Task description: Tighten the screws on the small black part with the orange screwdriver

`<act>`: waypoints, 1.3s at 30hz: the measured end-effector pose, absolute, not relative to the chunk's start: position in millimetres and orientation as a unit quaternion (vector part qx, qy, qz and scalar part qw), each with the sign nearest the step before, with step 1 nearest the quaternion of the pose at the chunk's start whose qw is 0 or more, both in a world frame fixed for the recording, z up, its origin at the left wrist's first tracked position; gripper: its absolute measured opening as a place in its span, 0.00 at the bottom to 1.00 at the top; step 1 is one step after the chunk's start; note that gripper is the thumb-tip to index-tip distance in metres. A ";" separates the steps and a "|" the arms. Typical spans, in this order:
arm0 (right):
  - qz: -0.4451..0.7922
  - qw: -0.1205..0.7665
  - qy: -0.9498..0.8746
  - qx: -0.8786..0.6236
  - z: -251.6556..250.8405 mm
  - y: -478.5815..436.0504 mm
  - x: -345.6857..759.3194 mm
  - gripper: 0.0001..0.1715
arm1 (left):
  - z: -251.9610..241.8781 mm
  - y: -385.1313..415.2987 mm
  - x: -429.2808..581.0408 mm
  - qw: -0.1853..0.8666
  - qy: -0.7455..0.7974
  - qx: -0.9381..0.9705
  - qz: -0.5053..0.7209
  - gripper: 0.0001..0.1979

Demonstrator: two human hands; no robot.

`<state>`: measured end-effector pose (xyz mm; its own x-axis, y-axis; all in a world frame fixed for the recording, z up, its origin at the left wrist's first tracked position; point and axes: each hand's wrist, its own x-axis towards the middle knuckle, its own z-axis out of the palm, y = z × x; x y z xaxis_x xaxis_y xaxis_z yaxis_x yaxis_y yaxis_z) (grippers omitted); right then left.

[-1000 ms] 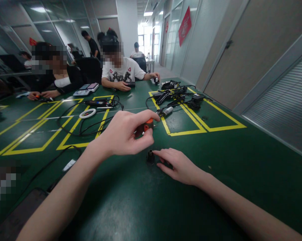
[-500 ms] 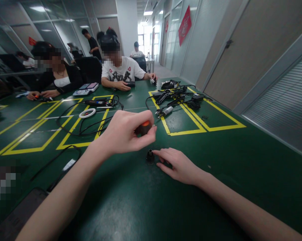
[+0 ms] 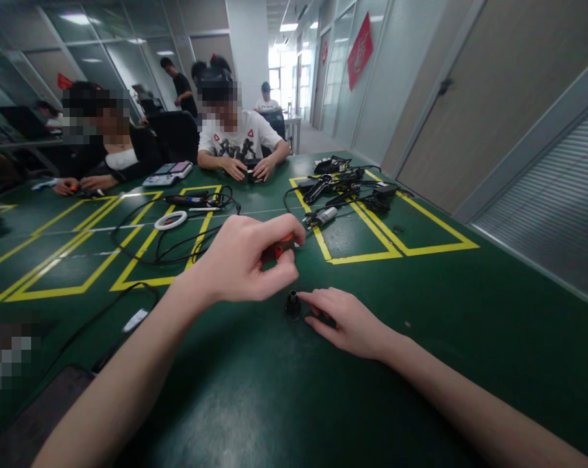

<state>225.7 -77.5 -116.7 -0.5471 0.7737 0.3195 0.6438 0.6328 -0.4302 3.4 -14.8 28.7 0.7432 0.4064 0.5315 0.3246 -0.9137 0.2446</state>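
Observation:
My left hand (image 3: 242, 260) is raised over the green table (image 3: 274, 390) with its fingers closed round a small tool with an orange and black handle (image 3: 279, 247). Just below it a small black part (image 3: 293, 304) stands on the table. My right hand (image 3: 345, 322) rests on the table beside that part, fingertips touching its right side and pressing it in place.
Black cables, a white ring (image 3: 170, 220) and a pen-like tool (image 3: 189, 200) lie in yellow-taped boxes ahead. A pile of black adapters and cords (image 3: 345, 185) sits at the right. Two people sit across the table with small devices. A dark pad (image 3: 54, 403) lies near left.
My left hand has turned the orange-handled tool a little, so less orange shows. My right hand has stayed put. The person in white brought both hands together.

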 end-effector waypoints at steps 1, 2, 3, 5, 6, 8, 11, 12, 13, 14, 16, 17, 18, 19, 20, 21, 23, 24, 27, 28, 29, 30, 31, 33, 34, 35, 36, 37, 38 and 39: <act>0.131 0.246 -0.870 -0.408 -116.7 -77.5 225.6 0.21 | 28.6 -15.2 4.4 0.065 0.200 0.929 0.304 0.08; 0.130 0.246 -0.869 -0.408 -116.6 -77.4 225.5 0.21 | 28.3 -15.5 5.3 0.063 0.201 0.928 0.308 0.07; 0.130 0.246 -0.869 -0.408 -116.6 -77.4 225.5 0.21 | 28.0 -15.5 6.0 0.060 0.201 0.927 0.310 0.07; 0.130 0.246 -0.869 -0.408 -116.6 -77.3 225.6 0.21 | 27.3 -14.9 6.9 0.051 0.198 0.927 0.315 0.08; 0.131 0.246 -0.869 -0.408 -116.6 -77.3 225.7 0.21 | 26.9 -14.4 7.1 0.044 0.196 0.927 0.316 0.09; 0.133 0.246 -0.870 -0.407 -116.6 -77.4 225.8 0.21 | 26.3 -13.7 7.4 0.033 0.192 0.927 0.320 0.09; 0.134 0.247 -0.870 -0.406 -116.3 -77.7 225.7 0.21 | 26.0 -14.0 8.3 0.051 0.187 0.922 0.335 0.06; 0.134 0.246 -0.870 -0.405 -116.2 -77.8 225.7 0.21 | 26.2 -14.4 8.7 0.064 0.185 0.921 0.338 0.06; 0.134 0.246 -0.870 -0.405 -116.0 -77.9 225.6 0.21 | 26.4 -14.8 9.0 0.076 0.184 0.920 0.338 0.06; 0.134 0.245 -0.870 -0.406 -115.8 -78.0 225.5 0.21 | 26.8 -15.1 9.3 0.085 0.182 0.921 0.335 0.06; 0.133 0.245 -0.870 -0.407 -115.7 -78.2 225.3 0.21 | 27.6 -15.3 9.1 0.088 0.182 0.924 0.325 0.09; 0.132 0.245 -0.870 -0.407 -115.6 -78.2 225.3 0.21 | 28.1 -15.3 8.6 0.085 0.185 0.925 0.322 0.10; 0.132 0.244 -0.870 -0.408 -115.7 -78.3 225.2 0.21 | 28.5 -15.1 7.9 0.081 0.188 0.925 0.319 0.11; 0.132 0.242 -0.870 -0.408 -115.7 -78.2 225.2 0.21 | 29.0 -14.9 7.0 0.078 0.190 0.926 0.316 0.09; 0.132 0.240 -0.870 -0.409 -115.8 -78.2 225.2 0.21 | 29.5 -14.6 6.0 0.077 0.190 0.928 0.311 0.07; 0.132 0.238 -0.870 -0.410 -115.8 -78.1 225.1 0.22 | 29.8 -14.4 5.1 0.077 0.188 0.931 0.304 0.05; 0.133 0.235 -0.871 -0.411 -115.9 -77.9 225.1 0.22 | 30.1 -13.9 3.7 0.077 0.181 0.936 0.293 0.07; 0.132 0.234 -0.871 -0.411 -115.9 -77.8 225.1 0.22 | 30.0 -13.6 3.5 0.073 0.179 0.936 0.294 0.10; 0.129 0.238 -0.870 -0.412 -115.8 -77.6 225.2 0.22 | 28.5 -13.0 4.5 0.045 0.181 0.929 0.319 0.14; 0.127 0.240 -0.870 -0.412 -115.7 -77.7 225.2 0.22 | 27.7 -12.8 5.2 0.037 0.180 0.926 0.329 0.14; 0.126 0.241 -0.870 -0.411 -115.6 -77.8 225.2 0.21 | 27.0 -12.7 6.0 0.033 0.179 0.924 0.336 0.13; 0.126 0.242 -0.870 -0.410 -115.5 -77.9 225.2 0.21 | 26.3 -12.6 6.6 0.033 0.179 0.923 0.338 0.11; 0.126 0.244 -0.870 -0.410 -115.5 -78.1 225.2 0.21 | 25.7 -12.5 7.0 0.034 0.180 0.923 0.338 0.10; 0.127 0.245 -0.870 -0.409 -115.5 -78.4 225.3 0.21 | 25.1 -12.6 7.3 0.043 0.183 0.923 0.334 0.08; 0.127 0.245 -0.870 -0.409 -115.5 -78.5 225.3 0.21 | 25.1 -12.8 7.0 0.048 0.185 0.924 0.332 0.07; 0.128 0.245 -0.870 -0.408 -115.6 -78.6 225.3 0.21 | 25.4 -13.0 6.6 0.054 0.185 0.925 0.328 0.07; 0.128 0.245 -0.870 -0.409 -115.6 -78.6 225.3 0.21 | 25.8 -13.3 5.9 0.058 0.183 0.926 0.324 0.07; 0.128 0.244 -0.870 -0.409 -115.7 -78.6 225.3 0.21 | 26.4 -13.5 5.2 0.062 0.182 0.929 0.318 0.07; 0.129 0.243 -0.870 -0.410 -115.6 -78.6 225.3 0.21 | 27.0 -13.7 4.5 0.064 0.180 0.931 0.312 0.08; 0.129 0.242 -0.869 -0.411 -115.6 -78.6 225.3 0.21 | 27.6 -13.8 4.0 0.062 0.177 0.933 0.307 0.10</act>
